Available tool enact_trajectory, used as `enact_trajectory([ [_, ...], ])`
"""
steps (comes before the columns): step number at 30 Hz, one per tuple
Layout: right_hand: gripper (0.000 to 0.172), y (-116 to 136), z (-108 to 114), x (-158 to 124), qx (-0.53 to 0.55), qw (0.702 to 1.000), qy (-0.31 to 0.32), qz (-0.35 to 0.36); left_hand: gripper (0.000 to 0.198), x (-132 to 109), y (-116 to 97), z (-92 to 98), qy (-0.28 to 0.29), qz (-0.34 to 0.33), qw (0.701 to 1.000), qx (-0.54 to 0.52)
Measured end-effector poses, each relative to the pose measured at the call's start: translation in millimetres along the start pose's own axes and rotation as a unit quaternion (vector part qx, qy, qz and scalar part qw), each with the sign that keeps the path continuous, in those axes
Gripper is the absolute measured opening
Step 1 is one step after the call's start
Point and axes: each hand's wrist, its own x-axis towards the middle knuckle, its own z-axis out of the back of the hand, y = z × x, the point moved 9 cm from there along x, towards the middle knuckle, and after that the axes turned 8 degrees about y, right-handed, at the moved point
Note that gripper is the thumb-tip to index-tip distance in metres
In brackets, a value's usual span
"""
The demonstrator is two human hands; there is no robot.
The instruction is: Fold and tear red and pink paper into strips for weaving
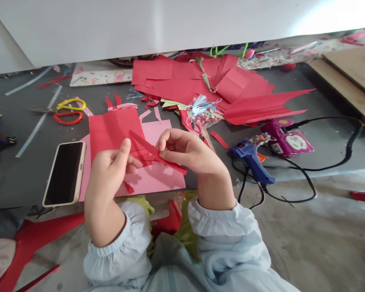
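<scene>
My right hand (190,152) pinches a narrow red paper strip (144,144) between thumb and fingers. The strip slants up to the left, its free end close to my left thumb. My left hand (111,166) has its thumb raised apart from its loosely bent fingers, and I see nothing held in it. Beneath both hands lie a red paper sheet (114,127) and, under that, a pink paper sheet (167,180). More red strips overlap the red sheet's lower right corner, partly hidden by my hands.
Left of the paper are a phone (64,173) and scissors (69,111) with yellow and red handles. To the right lie a blue glue gun (252,160), a purple device (288,138) and looping black cables. Red paper (182,85) is piled behind, near a light-blue tassel (200,106).
</scene>
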Motion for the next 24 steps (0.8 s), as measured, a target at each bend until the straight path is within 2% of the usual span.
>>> enact_trajectory([
  [3,0.005,3,-3,-1,-0.004,1.000,0.020,0.022,0.048,4,-1,-8.4,0.018,-0.022,0.997,-0.074],
  [7,0.004,3,-7,-1,-0.029,0.999,0.039,0.016,0.032,-2,-13,4.8,-0.061,-0.108,0.983,-0.135],
  [9,0.006,1,-8,-2,-0.042,0.998,0.041,-0.001,0.032,-6,-15,12.4,-0.101,-0.124,0.975,-0.153],
  [16,0.008,-4,-7,-1,-0.052,0.997,0.035,-0.043,0.032,-9,-18,25.6,-0.168,-0.165,0.945,-0.225],
  [24,0.012,-7,-5,0,-0.065,0.996,0.024,-0.049,0.038,-13,-13,39.8,-0.222,-0.161,0.939,-0.206],
])
